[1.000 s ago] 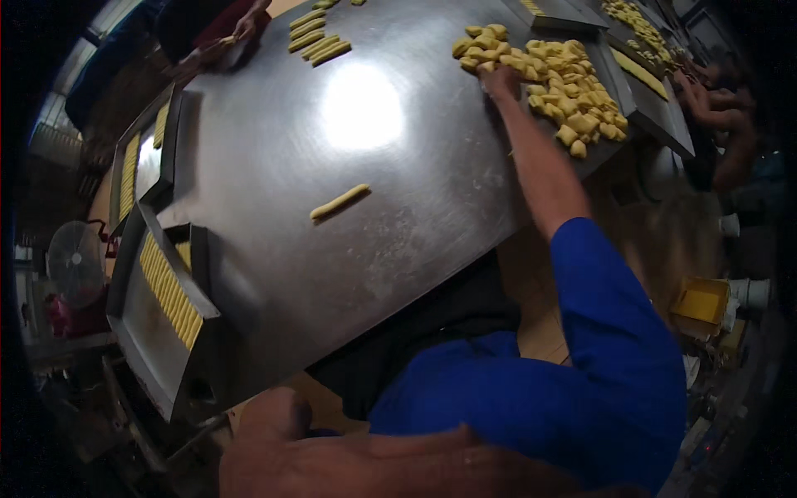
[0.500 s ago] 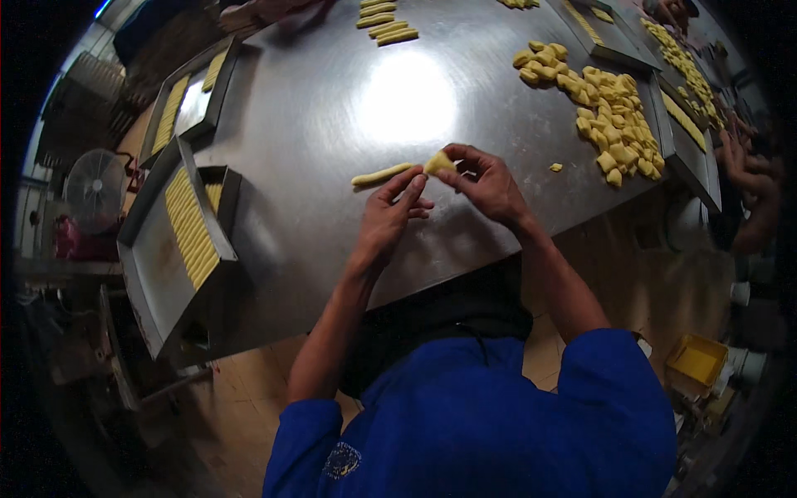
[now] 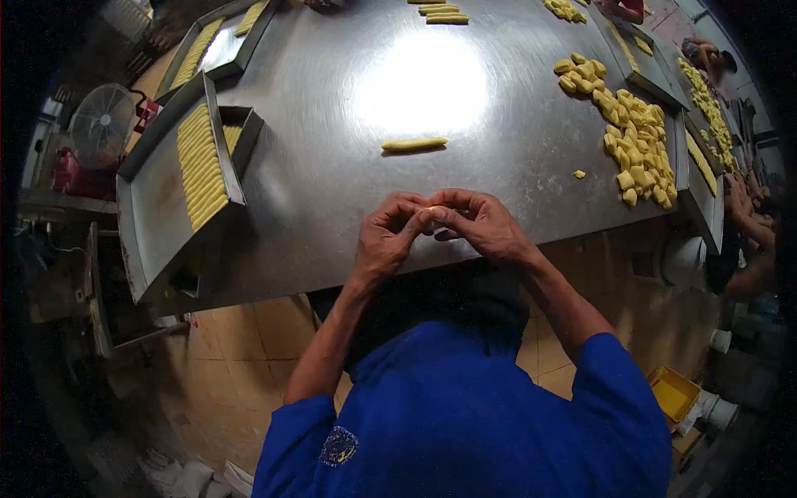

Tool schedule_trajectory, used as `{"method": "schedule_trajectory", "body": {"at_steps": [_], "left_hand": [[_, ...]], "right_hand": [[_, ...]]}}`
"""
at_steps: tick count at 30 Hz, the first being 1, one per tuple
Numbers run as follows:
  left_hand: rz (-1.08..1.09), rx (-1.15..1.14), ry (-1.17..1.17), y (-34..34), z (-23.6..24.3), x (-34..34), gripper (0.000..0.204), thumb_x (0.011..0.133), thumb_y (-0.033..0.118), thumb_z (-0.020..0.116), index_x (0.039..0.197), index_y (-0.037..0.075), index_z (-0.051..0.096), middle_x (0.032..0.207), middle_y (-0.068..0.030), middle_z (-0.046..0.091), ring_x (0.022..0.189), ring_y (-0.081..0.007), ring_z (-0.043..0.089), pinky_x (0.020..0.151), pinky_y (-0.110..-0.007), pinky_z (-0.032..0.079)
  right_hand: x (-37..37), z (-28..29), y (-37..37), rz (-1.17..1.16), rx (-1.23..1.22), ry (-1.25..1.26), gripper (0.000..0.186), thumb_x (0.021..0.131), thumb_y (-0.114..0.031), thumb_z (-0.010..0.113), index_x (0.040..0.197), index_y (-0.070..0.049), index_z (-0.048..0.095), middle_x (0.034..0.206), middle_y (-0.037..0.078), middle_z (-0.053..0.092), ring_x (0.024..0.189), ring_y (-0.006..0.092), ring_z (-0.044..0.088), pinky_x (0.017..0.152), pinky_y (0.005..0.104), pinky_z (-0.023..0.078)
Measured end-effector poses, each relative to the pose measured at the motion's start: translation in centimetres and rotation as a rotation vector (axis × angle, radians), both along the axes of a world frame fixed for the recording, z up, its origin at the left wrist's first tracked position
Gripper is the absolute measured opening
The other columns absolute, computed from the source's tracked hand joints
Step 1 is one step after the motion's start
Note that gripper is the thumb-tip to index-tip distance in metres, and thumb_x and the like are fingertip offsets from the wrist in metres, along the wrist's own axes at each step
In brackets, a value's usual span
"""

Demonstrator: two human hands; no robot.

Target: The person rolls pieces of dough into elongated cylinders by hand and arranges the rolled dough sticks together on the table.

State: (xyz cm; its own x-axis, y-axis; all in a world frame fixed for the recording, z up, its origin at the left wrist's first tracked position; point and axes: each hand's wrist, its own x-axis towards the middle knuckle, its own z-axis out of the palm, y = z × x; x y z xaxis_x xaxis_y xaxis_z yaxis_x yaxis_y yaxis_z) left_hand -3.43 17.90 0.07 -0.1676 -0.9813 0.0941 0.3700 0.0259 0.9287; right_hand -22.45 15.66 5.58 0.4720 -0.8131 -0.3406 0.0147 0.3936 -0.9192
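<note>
Near the table's front edge my left hand [image 3: 384,238] and my right hand [image 3: 488,229] meet, fingertips and thumbs pinched together. Between them is a piece of yellow dough, almost wholly hidden by the fingers. Just beyond my hands a single rolled dough stick [image 3: 414,144] lies crosswise on the metal table [image 3: 324,178]. To the right sits a heap of cut dough pieces [image 3: 639,153], with one small scrap of dough [image 3: 579,174] apart from it.
On the left, a metal tray [image 3: 149,203] holds a row of dough sticks [image 3: 199,170]; another tray [image 3: 241,58] stands behind it. More dough sticks [image 3: 444,15] lie at the far edge. Trays [image 3: 700,195] line the right side, where other people are partly visible. A fan [image 3: 103,120] stands far left.
My hands have drawn nearer to my body and closed together over the dough piece, which showed between the fingers before. The view has shifted, and the dough stick now lies clear of my hands.
</note>
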Motion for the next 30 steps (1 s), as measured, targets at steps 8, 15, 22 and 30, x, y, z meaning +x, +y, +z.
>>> {"method": "schedule_trajectory", "body": {"at_steps": [8, 15, 22, 30], "left_hand": [[-0.363, 0.298, -0.67, -3.0, 0.6, 3.6, 0.037, 0.09, 0.031, 0.075, 0.113, 0.003, 0.072, 0.094, -0.01, 0.073, 0.083, -0.0156, 0.067, 0.079, -0.032, 0.055], [-0.171, 0.016, -1.4, -4.5, -0.8, 4.5, 0.04, 0.078, 0.042, 0.081, 0.085, 0.007, 0.065, 0.091, -0.0121, 0.065, 0.089, -0.0323, 0.065, 0.074, -0.046, 0.05], [-0.14, -0.091, -1.314, -4.4, -1.2, 4.7, 0.04, 0.077, 0.042, 0.082, 0.083, 0.006, 0.066, 0.084, -0.0118, 0.067, 0.083, -0.0314, 0.066, 0.071, -0.047, 0.05], [-0.362, 0.111, -1.479, -7.2, 0.6, 3.5, 0.065, 0.075, 0.07, 0.074, 0.075, 0.005, 0.07, 0.076, -0.0151, 0.07, 0.076, -0.0311, 0.07, 0.071, -0.044, 0.053]], "right_hand": [[-0.1, -3.0, -2.8, 0.253, -0.298, 0.506, 0.03, 0.091, -0.028, 0.075, 0.102, -0.001, 0.068, 0.096, 0.007, 0.071, 0.086, 0.0138, 0.068, 0.08, 0.0304, 0.054], [-1.4, -4.8, -4.6, 0.238, -0.595, 1.146, 0.045, 0.076, -0.045, 0.084, 0.094, -0.007, 0.068, 0.082, 0.006, 0.066, 0.076, 0.0168, 0.063, 0.065, 0.0341, 0.048], [-4.0, -5.4, -6.1, 0.329, -0.424, 0.895, 0.047, 0.076, -0.052, 0.082, 0.095, -0.01, 0.072, 0.085, 0.012, 0.071, 0.079, 0.0272, 0.068, 0.07, 0.04, 0.053], [-1.7, -4.8, -7.1, 0.432, -0.394, 0.987, 0.046, 0.076, -0.049, 0.081, 0.095, -0.009, 0.069, 0.08, 0.008, 0.065, 0.074, 0.0234, 0.063, 0.066, 0.0386, 0.048]]}}
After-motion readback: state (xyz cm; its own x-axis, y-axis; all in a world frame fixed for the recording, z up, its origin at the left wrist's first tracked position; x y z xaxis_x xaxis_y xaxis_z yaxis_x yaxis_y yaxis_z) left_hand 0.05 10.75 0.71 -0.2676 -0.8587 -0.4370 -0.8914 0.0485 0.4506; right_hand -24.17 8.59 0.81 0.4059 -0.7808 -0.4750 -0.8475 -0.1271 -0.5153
